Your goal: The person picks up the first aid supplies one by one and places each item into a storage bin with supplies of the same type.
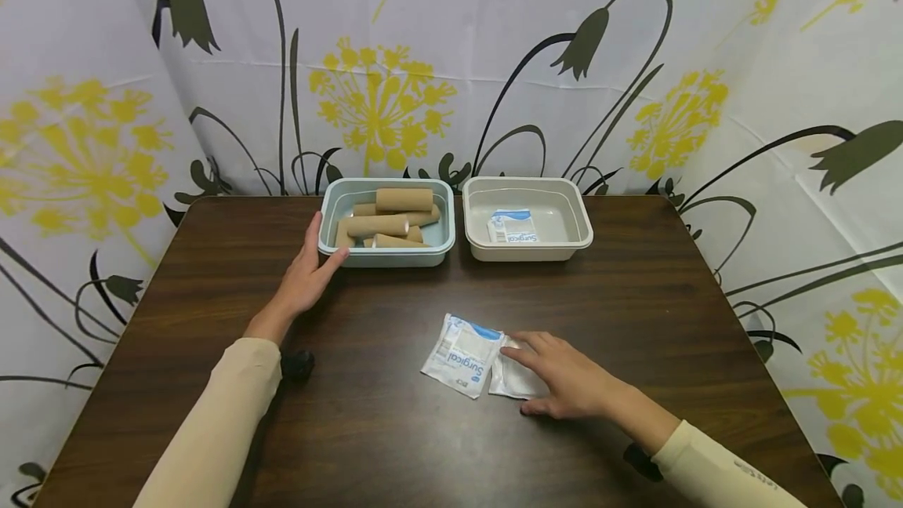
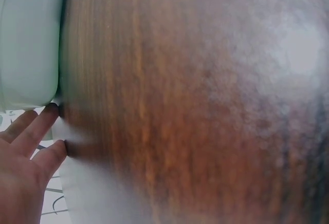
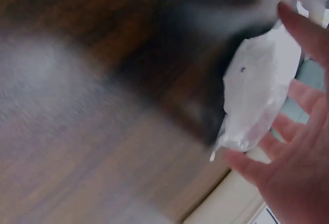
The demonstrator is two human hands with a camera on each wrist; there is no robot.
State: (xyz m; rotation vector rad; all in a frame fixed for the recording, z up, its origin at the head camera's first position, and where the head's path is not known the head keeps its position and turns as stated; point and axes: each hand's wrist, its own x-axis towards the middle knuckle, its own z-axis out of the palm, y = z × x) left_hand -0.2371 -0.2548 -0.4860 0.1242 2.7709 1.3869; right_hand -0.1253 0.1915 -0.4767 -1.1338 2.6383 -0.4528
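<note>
A: Backdrop is a white curtain (image 1: pixel 494 61) printed with yellow flowers and dark stems, hung on three sides of a dark wood-grain table (image 1: pixel 395 445).

B: Containers?

A: Two, side by side at the far edge of the table. Pale blue tub (image 1: pixel 386 251) on the left, holding several tan cardboard rolls (image 1: pixel 404 199) stacked loosely. Beige tub (image 1: pixel 527 249) on the right, one white packet with blue print (image 1: pixel 513 226) lying flat inside.

B: Left hand?

A: Left hand (image 1: pixel 305 273) rests on the table against the blue tub's near left corner, thumb along the front wall, fingers up the side. Fingers straight, holding nothing. Left wrist view agrees: fingertips (image 2: pixel 49 113) by the tub's rounded corner (image 2: pixel 31 44), though blurred.

B: Right hand?

A: Right hand (image 1: pixel 564 375) lies palm down near the middle of the table, fingers spread and laid over a plain white packet (image 1: pixel 509 379). Not closed around it in the head view. Right wrist view shows that packet (image 3: pixel 257 100) under the spread fingers (image 3: pixel 303 29); heavy blur, contact detail unclear.

B: Anything beside it?

A: A second printed packet (image 1: pixel 462 353), marked "Surgical", just left of the plain one, edges touching or overlapping. Hand is not on it.
</note>
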